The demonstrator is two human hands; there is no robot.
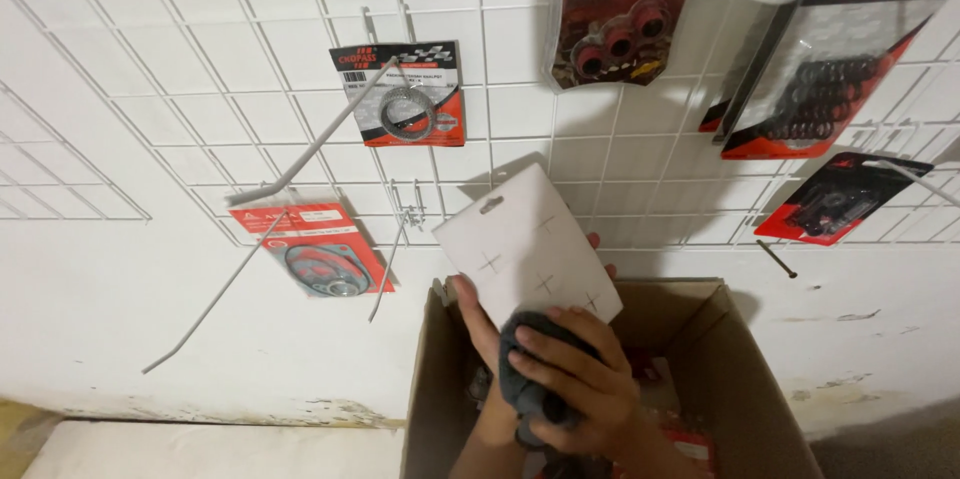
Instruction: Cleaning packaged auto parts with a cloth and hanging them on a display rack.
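Even, bright light; soft shadows behind hooks on white wall; edges bowed, perhaps wide lens; slight blur.

A parts shop: carded spare-part packs (410, 96) hang from hooks (318, 142) on a white wire display grid (180, 59).

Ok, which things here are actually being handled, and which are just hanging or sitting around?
In hand:
- white backing card, held by the left hand
- dark grey cloth, pressed on the card by the right hand
- open cardboard box under both hands

Just about:
- wire grid on the wall
- red carded packs on its hooks
- bare hooks
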